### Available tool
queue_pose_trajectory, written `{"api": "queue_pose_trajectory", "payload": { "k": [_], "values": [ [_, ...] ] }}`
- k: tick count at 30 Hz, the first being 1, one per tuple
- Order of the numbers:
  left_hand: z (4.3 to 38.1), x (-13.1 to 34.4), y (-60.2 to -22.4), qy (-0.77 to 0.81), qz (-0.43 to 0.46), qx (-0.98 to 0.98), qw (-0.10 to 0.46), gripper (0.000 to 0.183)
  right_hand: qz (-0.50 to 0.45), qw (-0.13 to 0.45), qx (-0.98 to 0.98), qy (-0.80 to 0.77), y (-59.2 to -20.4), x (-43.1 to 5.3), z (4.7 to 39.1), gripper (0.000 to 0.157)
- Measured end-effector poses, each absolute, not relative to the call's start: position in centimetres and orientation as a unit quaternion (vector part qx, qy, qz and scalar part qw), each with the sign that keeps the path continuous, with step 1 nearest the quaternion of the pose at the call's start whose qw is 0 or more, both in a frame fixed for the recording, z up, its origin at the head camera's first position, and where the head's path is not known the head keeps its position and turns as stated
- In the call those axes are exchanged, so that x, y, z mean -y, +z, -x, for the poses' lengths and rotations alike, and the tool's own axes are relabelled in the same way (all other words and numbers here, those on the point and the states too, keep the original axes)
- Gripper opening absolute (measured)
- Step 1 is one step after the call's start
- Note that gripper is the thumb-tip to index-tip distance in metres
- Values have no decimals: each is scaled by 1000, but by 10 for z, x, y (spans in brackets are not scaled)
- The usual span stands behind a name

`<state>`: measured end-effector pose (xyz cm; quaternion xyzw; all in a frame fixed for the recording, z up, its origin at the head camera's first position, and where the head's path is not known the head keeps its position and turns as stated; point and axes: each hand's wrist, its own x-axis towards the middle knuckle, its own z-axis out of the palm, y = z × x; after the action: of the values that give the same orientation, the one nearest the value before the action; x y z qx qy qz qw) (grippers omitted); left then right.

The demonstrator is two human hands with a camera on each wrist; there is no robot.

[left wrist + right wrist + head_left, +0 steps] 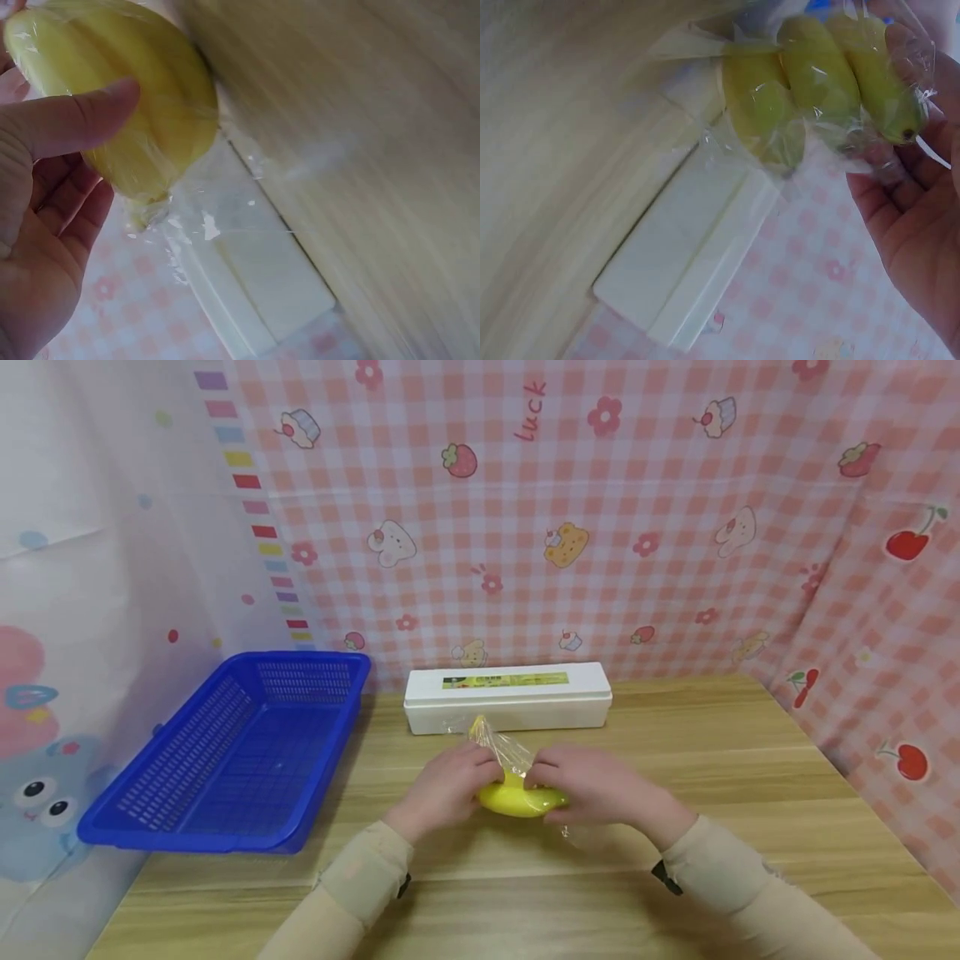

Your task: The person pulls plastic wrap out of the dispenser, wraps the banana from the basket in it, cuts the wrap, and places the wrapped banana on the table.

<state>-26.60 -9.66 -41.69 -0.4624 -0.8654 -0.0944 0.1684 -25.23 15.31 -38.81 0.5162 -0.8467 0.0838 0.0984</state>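
Observation:
A small bunch of yellow bananas (516, 802), greenish at the tips, is held between both hands above the table. Clear plastic wrap (501, 745) covers it, with a loose sheet standing up toward the white box. On the stem-side part, my left hand (450, 783) grips the bunch, its thumb (90, 116) lying over the wrapped fruit and its fingers behind. At the other end, my right hand (596, 785) grips the wrapped tips (821, 82). Crinkled film (206, 202) hangs off the bunch in the left wrist view.
A long white box (510, 717) with a yellow-green label lies behind the hands, near the back edge of the wooden table (720, 760). At the left stands a blue plastic basket (330, 777). Checked cloth (510, 510) with printed figures hangs behind and at the right.

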Motion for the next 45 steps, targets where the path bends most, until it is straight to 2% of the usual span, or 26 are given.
{"api": "queue_pose_trajectory", "payload": {
  "k": [6,9,14,24,32,38,45],
  "values": [
    [273,99,-422,-69,481,857,171,32,-516,107,848,60,-395,-139,245,48],
    [277,102,-423,-60,502,846,172,31,-518,93,848,54,-397,-133,243,48],
    [279,107,-422,-33,516,839,169,33,-536,65,840,41,-399,-121,239,41],
    [282,111,-431,-35,511,849,132,32,-545,96,833,-6,-406,-105,236,31],
    [283,113,-428,-53,505,852,126,27,-546,60,835,41,-405,-105,237,29],
    [285,117,-429,-83,497,855,122,28,-562,91,816,97,-404,-112,242,28],
    [289,120,-421,-155,478,857,112,27,-535,138,809,199,-403,-125,255,24]
  ]
}}
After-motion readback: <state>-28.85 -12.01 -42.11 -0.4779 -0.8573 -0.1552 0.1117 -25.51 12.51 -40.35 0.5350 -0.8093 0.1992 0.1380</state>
